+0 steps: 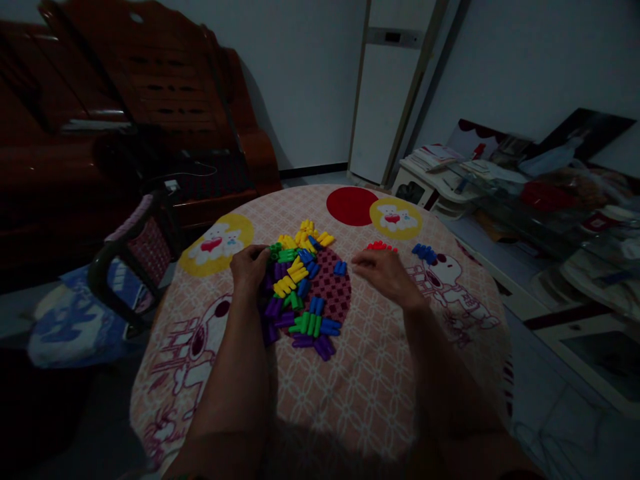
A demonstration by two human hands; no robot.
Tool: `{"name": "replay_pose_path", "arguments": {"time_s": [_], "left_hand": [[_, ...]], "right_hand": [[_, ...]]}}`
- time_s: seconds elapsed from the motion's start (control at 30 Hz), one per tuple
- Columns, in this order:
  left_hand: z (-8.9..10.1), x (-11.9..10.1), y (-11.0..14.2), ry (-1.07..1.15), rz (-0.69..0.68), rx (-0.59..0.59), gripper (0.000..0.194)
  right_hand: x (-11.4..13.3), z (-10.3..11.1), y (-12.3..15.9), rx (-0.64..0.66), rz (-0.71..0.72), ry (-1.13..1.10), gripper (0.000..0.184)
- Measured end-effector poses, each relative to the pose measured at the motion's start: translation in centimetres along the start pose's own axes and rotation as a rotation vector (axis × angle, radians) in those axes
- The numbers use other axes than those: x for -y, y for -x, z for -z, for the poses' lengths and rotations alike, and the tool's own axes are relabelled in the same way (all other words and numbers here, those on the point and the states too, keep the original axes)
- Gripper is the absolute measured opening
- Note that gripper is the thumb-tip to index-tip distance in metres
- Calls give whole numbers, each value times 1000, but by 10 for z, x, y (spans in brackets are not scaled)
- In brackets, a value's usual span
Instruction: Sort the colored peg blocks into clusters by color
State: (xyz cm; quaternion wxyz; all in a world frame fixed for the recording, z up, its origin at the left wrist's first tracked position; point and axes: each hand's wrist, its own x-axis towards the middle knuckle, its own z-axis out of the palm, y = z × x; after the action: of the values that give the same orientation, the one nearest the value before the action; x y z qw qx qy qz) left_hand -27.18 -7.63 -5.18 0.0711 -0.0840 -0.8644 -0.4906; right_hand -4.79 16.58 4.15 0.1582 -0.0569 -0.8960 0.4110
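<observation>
A heap of small plastic pegs in yellow, green, blue and purple lies in the middle of a round table with a patterned cloth. My left hand rests at the heap's left edge, fingers curled by green pegs. My right hand lies palm down to the right, fingers pointing left, beside a short row of red pegs. A row of blue pegs sits further right. One loose blue peg lies between heap and right hand.
A chair stands at the table's left edge, with a dark wooden sofa behind it. A low white table with papers and a cluttered glass surface stand to the right. The room is dim.
</observation>
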Motion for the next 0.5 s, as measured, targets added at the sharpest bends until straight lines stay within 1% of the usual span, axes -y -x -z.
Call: {"name": "replay_pose_path", "arguments": {"time_s": [0.03, 0.07, 0.1, 0.13, 0.2, 0.27, 0.33, 0.4, 0.5], "left_hand": [[0, 0, 0, 5, 4, 0, 36], [0, 1, 0, 8, 7, 1, 36], [0, 1, 0, 11, 8, 0, 36], [0, 0, 0, 11, 8, 1, 35], [0, 0, 0, 10, 4, 2, 34], [1, -1, 0, 8, 3, 5, 34], [1, -2, 1, 8, 9, 8, 34], [1, -3, 1, 9, 18, 9, 34], [1, -2, 1, 8, 24, 10, 34]], "right_hand": [[8, -14, 1, 143, 44, 25, 14], [13, -28, 2, 252, 70, 51, 14], [16, -40, 4, 330, 99, 82, 16], [16, -50, 6, 392, 136, 116, 20], [14, -67, 10, 469, 232, 176, 31], [10, -77, 13, 517, 320, 226, 39], [9, -80, 15, 534, 339, 288, 39], [9, -78, 16, 524, 282, 390, 34], [11, -68, 19, 489, 162, 530, 24]]}}
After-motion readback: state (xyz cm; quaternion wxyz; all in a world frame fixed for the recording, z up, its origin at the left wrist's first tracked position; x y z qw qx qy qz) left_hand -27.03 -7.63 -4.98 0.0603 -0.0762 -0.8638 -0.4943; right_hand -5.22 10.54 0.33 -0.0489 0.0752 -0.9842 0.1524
